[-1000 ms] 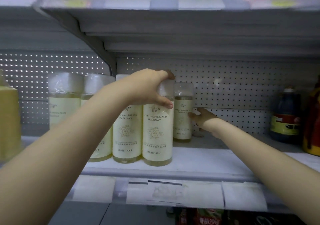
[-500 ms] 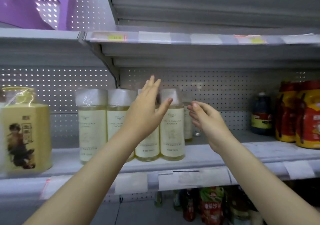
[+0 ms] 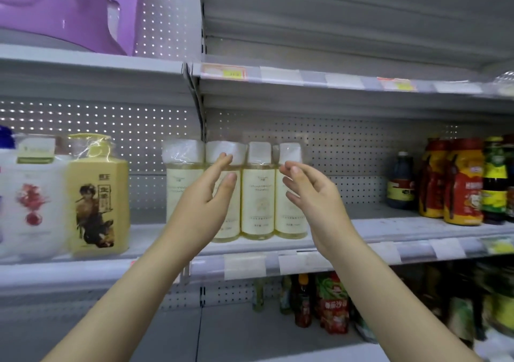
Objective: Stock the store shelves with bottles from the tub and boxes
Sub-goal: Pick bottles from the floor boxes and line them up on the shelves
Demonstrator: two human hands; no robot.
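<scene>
Four pale yellow bottles (image 3: 257,194) with white caps stand upright in a tight row, side by side, near the front of the middle shelf (image 3: 389,222). That part of the stocking looks done.

Your left hand (image 3: 205,197) and right hand (image 3: 311,194) hover just in front of the row, both empty. Their fingers (image 3: 221,162) are straight or loosely bent and grip nothing. Your left hand covers part of the second bottle. Whether a fingertip touches any bottle cannot be told, nor whether more stand behind the four.

To the right of the row the shelf lies bare, so you seem to have room for more. The tub and boxes are out of view, so what is left to bring cannot be judged.

Also on this shelf, to the left, are one white bottle with a red flower (image 3: 30,200) and one square yellow bottle (image 3: 97,194). To the right are one dark bottle (image 3: 400,180), two red-and-yellow bottles (image 3: 463,183) and one green-labelled bottle (image 3: 495,178). One purple plastic item (image 3: 64,8) sits on the shelf above.
</scene>
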